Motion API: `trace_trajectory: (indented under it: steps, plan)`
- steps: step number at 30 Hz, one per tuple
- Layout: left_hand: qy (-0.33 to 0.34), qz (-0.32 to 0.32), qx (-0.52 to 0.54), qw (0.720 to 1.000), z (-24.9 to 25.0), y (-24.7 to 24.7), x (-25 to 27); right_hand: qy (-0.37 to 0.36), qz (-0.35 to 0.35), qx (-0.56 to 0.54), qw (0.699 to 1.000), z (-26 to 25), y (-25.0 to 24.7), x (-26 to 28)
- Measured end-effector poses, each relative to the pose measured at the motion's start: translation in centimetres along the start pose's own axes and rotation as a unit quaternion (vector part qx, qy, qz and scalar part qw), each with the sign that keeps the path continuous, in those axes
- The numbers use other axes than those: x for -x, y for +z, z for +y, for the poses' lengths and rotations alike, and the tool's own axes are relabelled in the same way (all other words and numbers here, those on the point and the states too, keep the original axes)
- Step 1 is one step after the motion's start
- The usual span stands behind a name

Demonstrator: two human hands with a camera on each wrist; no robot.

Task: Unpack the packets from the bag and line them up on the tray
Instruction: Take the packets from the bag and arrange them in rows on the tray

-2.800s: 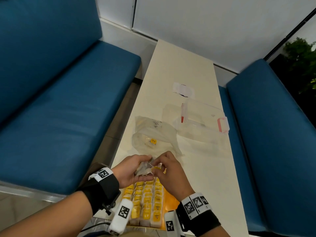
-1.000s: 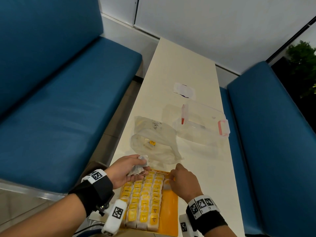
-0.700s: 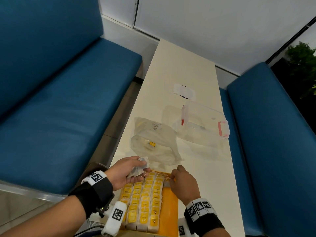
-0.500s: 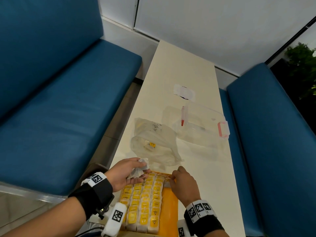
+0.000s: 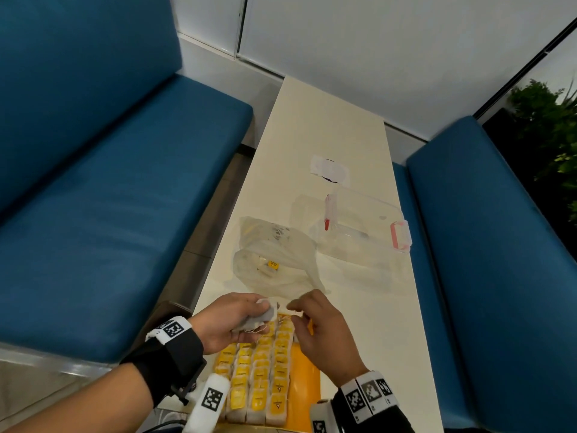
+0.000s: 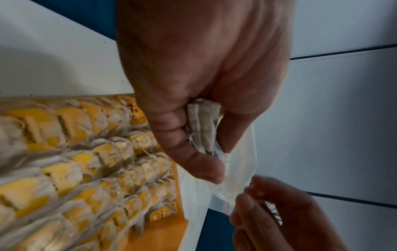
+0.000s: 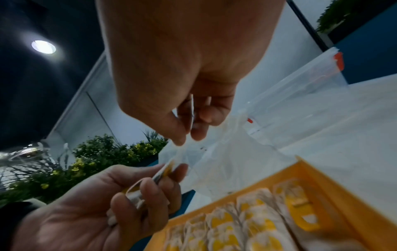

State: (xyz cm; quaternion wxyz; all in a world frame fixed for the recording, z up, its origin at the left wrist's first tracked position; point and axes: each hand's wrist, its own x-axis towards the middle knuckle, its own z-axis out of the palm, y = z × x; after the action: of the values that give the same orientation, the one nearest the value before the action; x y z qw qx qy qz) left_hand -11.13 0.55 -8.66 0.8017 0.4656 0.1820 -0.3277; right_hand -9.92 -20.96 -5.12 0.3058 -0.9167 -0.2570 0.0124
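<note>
My left hand (image 5: 226, 323) grips white, yellow-tagged tea bags (image 5: 261, 314) above the far edge of the orange tray (image 5: 307, 370). My right hand (image 5: 321, 334) pinches beside them, on what I cannot tell. Cream table (image 5: 327, 120), blue benches (image 5: 125, 198).

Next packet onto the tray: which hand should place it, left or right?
Right. The left hand is full, gripping a bundle of packets. The right hand shows no packet in it, its fingertips sit beside the bundle, and it hovers over the unfilled right strip of the tray.
</note>
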Motion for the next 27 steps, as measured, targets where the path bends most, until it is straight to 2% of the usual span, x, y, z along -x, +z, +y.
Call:
trace_trajectory:
  steps: [4, 10, 15, 21, 23, 25, 27]
  plan:
    - [0.001, -0.029, -0.034, 0.999, 0.4, 0.8, 0.2, -0.028, -0.024, -0.007, 0.999, -0.7, 0.0, -1.1]
    - [-0.015, -0.062, -0.003, 0.998, 0.7, 0.8, 0.5, -0.035, -0.029, -0.057, 0.997, -0.3, -0.3, -0.8]
    - [-0.020, -0.077, 0.002, 0.997, 0.8, 1.0, 0.6, -0.038, -0.034, -0.038, 0.998, -0.5, -0.3, -0.8]
    - [-0.027, -0.051, 0.021, 0.998, 1.3, 0.3, 0.8, -0.009, -0.056, -0.010, 0.998, -1.6, -3.8, -2.3]
    - [-0.021, -0.040, 0.011, 0.999, 1.3, -0.3, 0.7, 0.026, -0.087, 0.005, 0.996, -1.8, -5.3, -2.9]
    - [-0.010, -0.029, -0.014, 0.999, 1.2, -0.6, 0.7, 0.053, -0.161, 0.092, 0.981, -1.9, -5.7, -3.2]
    - [0.001, -0.018, -0.048, 0.999, 1.2, -0.5, 0.8, 0.071, -0.186, 0.139, 0.970, -1.6, -5.6, -3.1]
